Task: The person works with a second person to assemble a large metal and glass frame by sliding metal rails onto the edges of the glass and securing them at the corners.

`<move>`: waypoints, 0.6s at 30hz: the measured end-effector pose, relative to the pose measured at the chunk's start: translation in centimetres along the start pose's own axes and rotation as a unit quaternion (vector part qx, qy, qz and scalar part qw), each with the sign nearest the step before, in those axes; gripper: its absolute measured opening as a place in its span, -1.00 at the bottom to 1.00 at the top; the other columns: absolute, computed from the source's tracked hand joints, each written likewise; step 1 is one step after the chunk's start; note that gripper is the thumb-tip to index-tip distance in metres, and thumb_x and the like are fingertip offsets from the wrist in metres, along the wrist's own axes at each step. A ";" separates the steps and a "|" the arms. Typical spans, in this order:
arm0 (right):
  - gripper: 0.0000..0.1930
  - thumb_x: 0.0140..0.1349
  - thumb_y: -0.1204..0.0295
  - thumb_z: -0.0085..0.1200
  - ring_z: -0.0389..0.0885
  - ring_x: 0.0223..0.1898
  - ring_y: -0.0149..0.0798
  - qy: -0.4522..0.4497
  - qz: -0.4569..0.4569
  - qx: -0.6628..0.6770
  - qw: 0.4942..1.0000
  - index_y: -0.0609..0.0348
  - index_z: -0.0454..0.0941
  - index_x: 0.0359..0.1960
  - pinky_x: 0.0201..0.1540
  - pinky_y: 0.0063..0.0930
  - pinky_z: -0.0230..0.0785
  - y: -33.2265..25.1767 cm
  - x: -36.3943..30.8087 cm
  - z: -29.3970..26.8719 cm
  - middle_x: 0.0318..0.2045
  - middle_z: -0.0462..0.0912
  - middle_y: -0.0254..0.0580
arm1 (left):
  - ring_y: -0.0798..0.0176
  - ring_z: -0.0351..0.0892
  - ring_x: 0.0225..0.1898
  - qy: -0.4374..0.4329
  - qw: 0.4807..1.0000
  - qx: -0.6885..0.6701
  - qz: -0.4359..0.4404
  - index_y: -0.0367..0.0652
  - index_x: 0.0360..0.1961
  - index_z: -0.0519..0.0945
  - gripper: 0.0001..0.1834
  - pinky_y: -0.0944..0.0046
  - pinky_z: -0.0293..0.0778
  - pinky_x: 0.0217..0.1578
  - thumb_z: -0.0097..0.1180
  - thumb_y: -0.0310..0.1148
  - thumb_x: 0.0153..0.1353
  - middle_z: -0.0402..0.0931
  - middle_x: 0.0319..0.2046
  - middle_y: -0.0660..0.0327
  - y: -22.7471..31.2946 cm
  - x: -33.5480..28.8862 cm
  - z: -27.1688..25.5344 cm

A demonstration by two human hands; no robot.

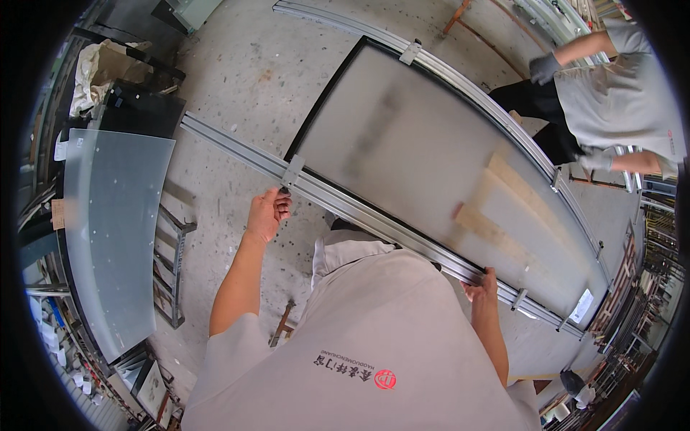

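Note:
A large frosted glass panel [424, 151] with a black edge lies flat in front of me between two silver aluminium rails. Along its near side runs the near rail [359, 208], which sticks out past the glass to the left. A small metal clamp [293, 171] sits on that rail at the glass's near left corner. My left hand [269, 214] is closed, its fingertips pinching the black knob [284, 190] below this clamp. Farther right along the near rail [460, 267], my right hand [481, 286] grips it, thumb on top; its other fingers are mostly hidden underneath.
The far rail [496, 108] also carries clamps. Beyond it at the right stands a co-worker [611, 108] in grey gloves. On the left, another frosted pane [118, 230] rests on a dark rack [172, 266]. Long profiles [632, 266] are stacked at the far right.

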State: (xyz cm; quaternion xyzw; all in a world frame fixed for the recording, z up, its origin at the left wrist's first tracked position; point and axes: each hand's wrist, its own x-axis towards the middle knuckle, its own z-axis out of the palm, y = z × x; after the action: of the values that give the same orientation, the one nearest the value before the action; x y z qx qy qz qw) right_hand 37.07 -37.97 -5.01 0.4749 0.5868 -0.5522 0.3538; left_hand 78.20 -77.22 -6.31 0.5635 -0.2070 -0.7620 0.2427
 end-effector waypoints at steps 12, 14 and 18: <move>-0.52 0.18 0.13 -0.09 0.51 0.01 -0.03 0.015 -0.003 -0.013 1.000 0.14 0.33 0.07 -0.05 0.00 0.49 0.1 -0.1 0.1 0.10 0.42 -0.08 | 0.33 0.43 -0.57 0.109 0.988 -0.021 0.111 -0.28 -0.43 0.55 -0.96 0.37 0.37 -0.55 0.12 -0.54 0.15 0.51 -0.54 0.20 -0.3 0.5 0.4; -0.51 0.17 0.12 -0.07 0.52 0.00 -0.03 0.039 -0.015 -0.017 0.999 0.14 0.34 0.06 -0.06 0.01 0.50 0.2 0.0 0.2 0.09 0.44 -0.08 | 0.34 0.41 -0.59 0.067 0.993 -0.085 0.047 -0.27 -0.45 0.56 -0.96 0.39 0.36 -0.54 0.12 -0.57 0.14 0.50 -0.56 0.23 0.0 -0.2 1.3; -0.50 0.12 0.11 -0.04 0.53 -0.02 -0.05 0.013 0.007 0.000 1.000 0.13 0.36 0.04 -0.07 0.01 0.50 0.0 2.0 -1.0 0.05 0.48 -0.11 | 0.36 0.38 -0.59 0.057 0.987 -0.121 0.084 -0.26 -0.47 0.55 -0.93 0.39 0.34 -0.55 0.09 -0.55 0.16 0.48 -0.57 0.25 -1.0 0.1 0.6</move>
State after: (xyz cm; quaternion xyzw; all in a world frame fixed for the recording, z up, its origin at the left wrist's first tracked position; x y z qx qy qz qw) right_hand 36.57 -36.62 -6.76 0.4861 0.5884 -0.5432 0.3500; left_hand 77.47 -76.45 -6.82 0.5532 -0.1456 -0.7250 0.3836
